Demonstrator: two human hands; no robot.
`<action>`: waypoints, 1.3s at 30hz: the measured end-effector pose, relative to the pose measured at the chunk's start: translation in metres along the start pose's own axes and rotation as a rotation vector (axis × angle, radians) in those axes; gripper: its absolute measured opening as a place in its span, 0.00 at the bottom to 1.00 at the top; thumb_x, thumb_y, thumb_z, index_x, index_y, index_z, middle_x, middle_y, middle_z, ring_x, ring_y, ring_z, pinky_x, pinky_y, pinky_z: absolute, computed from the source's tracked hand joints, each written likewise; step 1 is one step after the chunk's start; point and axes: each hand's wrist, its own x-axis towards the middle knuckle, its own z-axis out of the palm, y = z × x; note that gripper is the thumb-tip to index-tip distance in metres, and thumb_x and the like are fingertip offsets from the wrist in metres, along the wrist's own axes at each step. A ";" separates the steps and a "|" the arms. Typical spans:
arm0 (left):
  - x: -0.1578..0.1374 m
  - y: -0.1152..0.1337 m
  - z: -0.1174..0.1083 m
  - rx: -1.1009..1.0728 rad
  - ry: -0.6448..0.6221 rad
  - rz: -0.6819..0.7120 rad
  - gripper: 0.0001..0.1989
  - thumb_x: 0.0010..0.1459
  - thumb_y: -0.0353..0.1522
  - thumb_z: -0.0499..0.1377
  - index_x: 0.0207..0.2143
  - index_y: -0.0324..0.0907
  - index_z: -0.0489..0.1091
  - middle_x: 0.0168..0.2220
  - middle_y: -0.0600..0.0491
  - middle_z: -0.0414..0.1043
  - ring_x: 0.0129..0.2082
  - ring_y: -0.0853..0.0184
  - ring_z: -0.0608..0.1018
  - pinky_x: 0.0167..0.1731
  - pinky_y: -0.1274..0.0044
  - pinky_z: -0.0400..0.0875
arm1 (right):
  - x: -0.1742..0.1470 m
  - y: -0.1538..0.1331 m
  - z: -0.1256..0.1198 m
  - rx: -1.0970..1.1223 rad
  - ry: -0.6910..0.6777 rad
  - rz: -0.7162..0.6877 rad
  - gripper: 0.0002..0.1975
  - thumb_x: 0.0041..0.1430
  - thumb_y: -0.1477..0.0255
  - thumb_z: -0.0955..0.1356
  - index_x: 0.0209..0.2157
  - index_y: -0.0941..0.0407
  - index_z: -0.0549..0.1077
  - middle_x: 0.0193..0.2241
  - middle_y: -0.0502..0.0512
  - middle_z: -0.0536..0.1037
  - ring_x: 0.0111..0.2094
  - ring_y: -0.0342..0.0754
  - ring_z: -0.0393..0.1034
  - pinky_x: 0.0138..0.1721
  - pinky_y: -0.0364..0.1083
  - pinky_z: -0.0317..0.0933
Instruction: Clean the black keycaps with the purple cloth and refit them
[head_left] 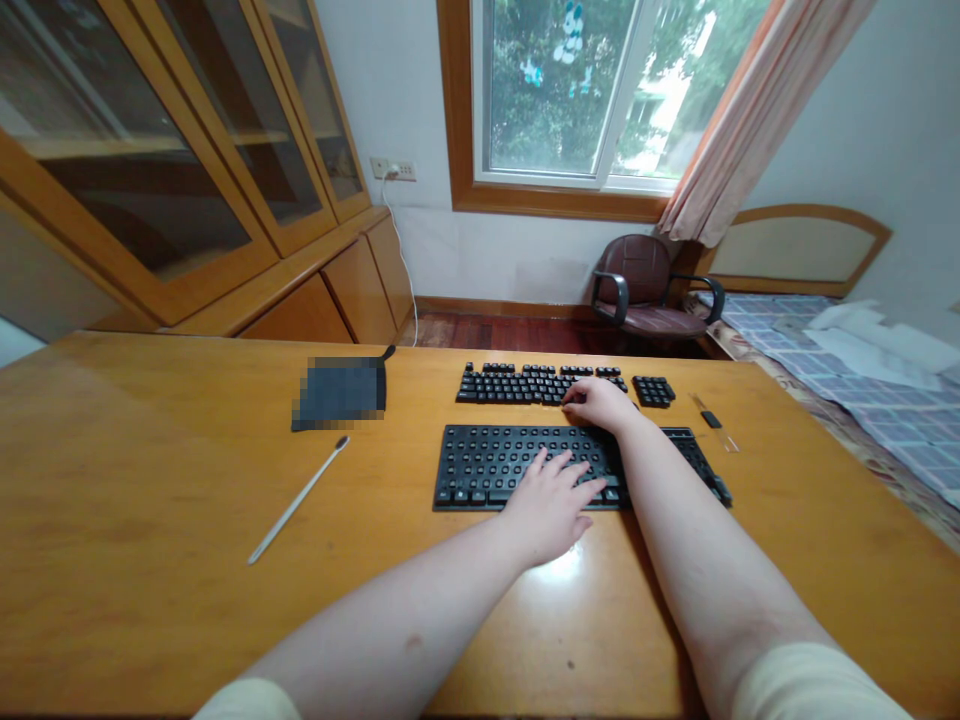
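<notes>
A black keyboard (480, 465) lies on the desk, most of its key positions bare of caps, with keycaps on its nearest row. My left hand (551, 505) rests on the middle of it, palm down with fingers spread. Beyond the keyboard, loose black keycaps (510, 385) are laid out in keyboard order. My right hand (604, 403) reaches over to their near edge, thumb and fingers pinched together. Whatever is between those fingertips is too small and hidden to tell. My right forearm covers part of the keyboard's right side.
Right of the main rows sits a separate block of keycaps (654, 391), then a small black tool with wire ends (710, 419). A white-handled brush (300, 500) and a dark pouch (341, 392) lie on the desk (150, 520) at left. Behind stands a chair (645, 285).
</notes>
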 end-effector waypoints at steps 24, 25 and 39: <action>-0.001 0.002 -0.004 -0.123 0.032 -0.039 0.24 0.56 0.40 0.53 0.55 0.49 0.57 0.57 0.50 0.59 0.59 0.57 0.57 0.57 0.56 0.44 | -0.004 -0.008 -0.004 0.034 -0.063 0.066 0.08 0.48 0.67 0.67 0.29 0.55 0.76 0.25 0.51 0.78 0.26 0.44 0.69 0.27 0.40 0.58; 0.000 0.002 -0.004 -0.186 0.063 -0.061 0.23 0.56 0.39 0.53 0.54 0.48 0.58 0.56 0.50 0.60 0.58 0.58 0.59 0.58 0.57 0.44 | -0.005 -0.010 -0.007 0.038 -0.042 0.063 0.08 0.49 0.68 0.67 0.29 0.55 0.76 0.25 0.51 0.78 0.26 0.44 0.69 0.27 0.40 0.58; 0.013 -0.022 -0.010 -1.252 0.542 -0.388 0.14 0.59 0.38 0.49 0.43 0.39 0.66 0.32 0.51 0.70 0.32 0.69 0.73 0.36 0.76 0.69 | -0.101 -0.091 0.013 0.465 0.493 0.035 0.09 0.55 0.66 0.65 0.35 0.55 0.73 0.30 0.54 0.78 0.30 0.47 0.71 0.33 0.45 0.65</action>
